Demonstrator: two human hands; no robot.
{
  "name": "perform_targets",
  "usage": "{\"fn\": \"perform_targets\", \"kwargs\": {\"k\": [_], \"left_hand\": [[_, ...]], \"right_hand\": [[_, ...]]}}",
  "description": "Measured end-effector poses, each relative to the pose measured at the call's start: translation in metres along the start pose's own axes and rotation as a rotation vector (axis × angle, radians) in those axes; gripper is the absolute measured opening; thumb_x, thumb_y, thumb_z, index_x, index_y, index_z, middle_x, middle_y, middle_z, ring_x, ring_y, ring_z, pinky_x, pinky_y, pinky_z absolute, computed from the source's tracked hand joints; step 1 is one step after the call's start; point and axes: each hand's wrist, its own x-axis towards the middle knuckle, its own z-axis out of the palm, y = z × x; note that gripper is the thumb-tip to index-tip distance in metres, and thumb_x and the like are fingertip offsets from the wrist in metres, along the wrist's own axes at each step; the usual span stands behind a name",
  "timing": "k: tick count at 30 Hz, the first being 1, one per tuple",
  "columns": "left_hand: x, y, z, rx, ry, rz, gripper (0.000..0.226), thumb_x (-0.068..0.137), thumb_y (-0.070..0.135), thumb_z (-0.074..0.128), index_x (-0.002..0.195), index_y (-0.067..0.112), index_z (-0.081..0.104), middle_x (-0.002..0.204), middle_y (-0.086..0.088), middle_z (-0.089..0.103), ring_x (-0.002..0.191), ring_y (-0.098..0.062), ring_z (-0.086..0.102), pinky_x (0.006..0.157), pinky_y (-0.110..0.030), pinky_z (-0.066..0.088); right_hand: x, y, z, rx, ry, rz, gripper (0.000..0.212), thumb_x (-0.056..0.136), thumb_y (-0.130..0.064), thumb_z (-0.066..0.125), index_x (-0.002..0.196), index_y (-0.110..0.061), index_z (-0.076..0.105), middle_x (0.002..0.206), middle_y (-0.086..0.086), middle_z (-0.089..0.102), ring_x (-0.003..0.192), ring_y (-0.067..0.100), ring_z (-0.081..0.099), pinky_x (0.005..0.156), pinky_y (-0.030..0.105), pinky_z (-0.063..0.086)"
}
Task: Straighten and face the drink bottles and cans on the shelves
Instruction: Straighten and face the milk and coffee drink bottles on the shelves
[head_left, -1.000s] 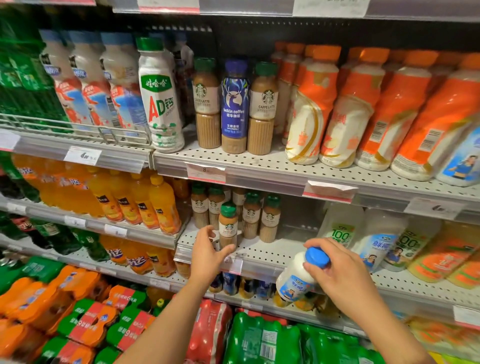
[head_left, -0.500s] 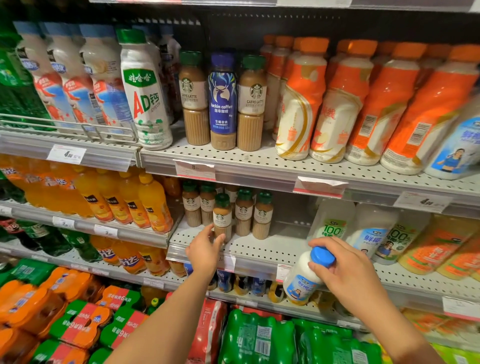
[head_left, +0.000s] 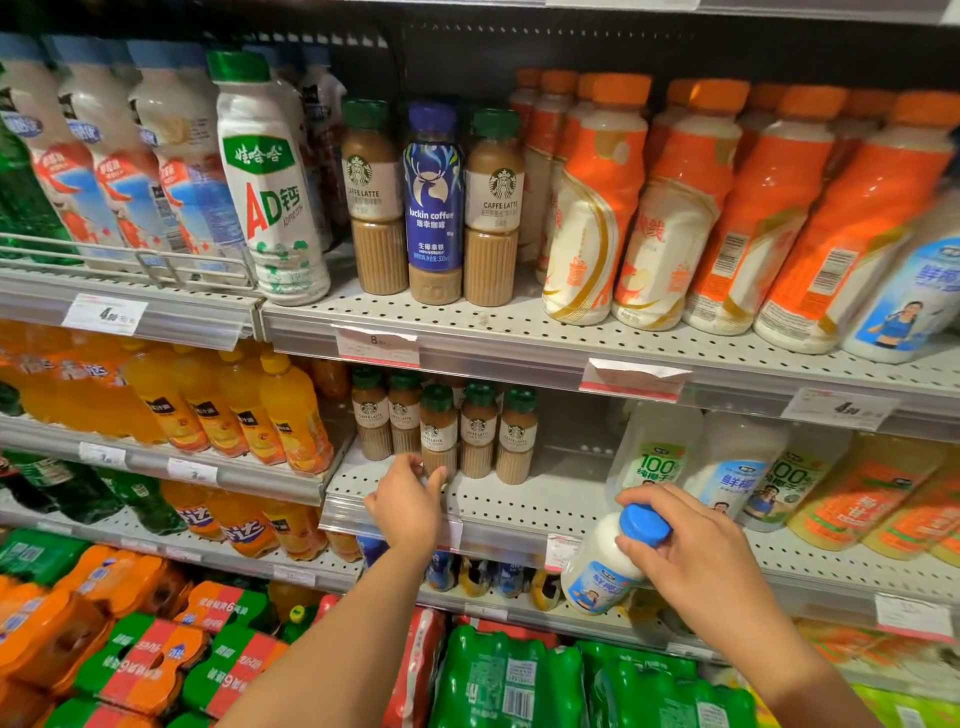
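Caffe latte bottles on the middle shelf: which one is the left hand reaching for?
The middle caffe latte bottle, standing forward of the four others; the left hand has its fingers at its base.

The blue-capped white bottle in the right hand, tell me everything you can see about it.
The blue-capped bottle is white, plastic by its look, with a bright blue screw cap and a pale blue label showing a small figure and blue characters. It is tilted, cap up and toward the right, held in front of the lower shelf's edge. The right hand grips it around the cap and neck; nothing else touches it.
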Motion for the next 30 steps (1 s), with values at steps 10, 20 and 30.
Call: {"fn": "perform_targets", "kwargs": {"k": [10,20,30], "left_hand": [[0.008,0.016,0.005,0.050,-0.037,-0.044,0.029,0.093,0.047,0.068,0.110,0.024,0.060,0.088,0.007,0.068,0.090,-0.022,0.064,0.096,-0.044,0.036],[-0.057,0.055,-0.011,-0.128,-0.061,0.147,0.025,0.093,0.037,0.071,0.110,0.022,0.062,0.107,0.004,0.066,0.091,-0.018,0.064,0.081,-0.043,0.055],[-0.170,0.212,-0.028,-0.038,0.089,1.174,0.031,0.091,0.037,0.064,0.114,0.017,0.068,0.121,-0.001,0.065,0.110,-0.026,0.058,0.091,-0.042,0.047]], "right_hand": [[-0.007,0.005,-0.012,-0.010,-0.002,0.014,0.036,0.081,-0.018,0.080,0.105,-0.040,0.064,0.110,-0.025,0.064,0.092,0.004,0.061,0.080,0.007,0.041],[-0.021,0.029,-0.059,0.025,0.078,0.084,0.046,0.076,-0.029,0.083,0.097,-0.057,0.054,0.099,-0.034,0.061,0.086,0.000,0.058,0.074,0.006,0.038],[-0.031,0.078,-0.178,0.202,0.343,0.113,0.044,0.059,-0.047,0.081,0.099,-0.045,0.062,0.094,-0.022,0.069,0.086,0.012,0.069,0.081,0.042,0.058]]}}
